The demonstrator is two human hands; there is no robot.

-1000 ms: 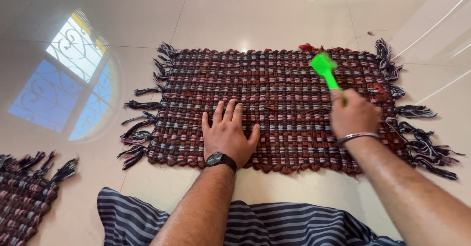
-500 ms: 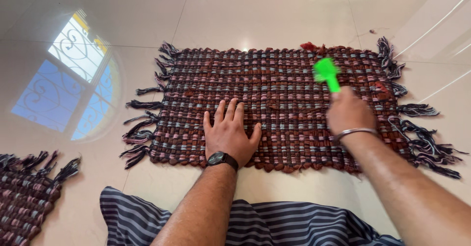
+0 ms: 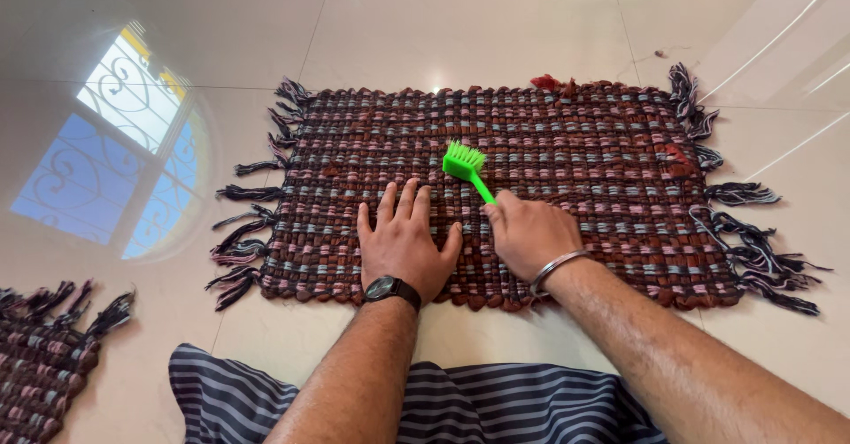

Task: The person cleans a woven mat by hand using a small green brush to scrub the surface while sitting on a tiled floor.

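I've got the right hand (image 3: 528, 231) closed round the handle of a green brush (image 3: 467, 165), fingers wrapped, grip firm. Brush head sits up and to the left of that hand, bristles down on the woven mat (image 3: 567, 143), roughly mid-mat. Handle's long axis runs diagonal: from the fist near the mat's near edge, up-left toward the bristle head. So the head points away from me and across toward the left-hand side.

Left hand (image 3: 403, 240) is flat, fingers spread wide, palm pressed on the mat, holding nothing. It lies just beside the right hand, w/ thumb close to the right knuckles but I can't tell if they touch. Brush head is just beyond the left fingertips, a bit to their right; near, not touching.

Right hand is the one on the brush; left is closer to the mat's left fringe (image 3: 252, 223). Mat lies on pale tiled floor (image 3: 460, 28), long axis left–right. Second mat (image 3: 44, 355) at far left, well apart.
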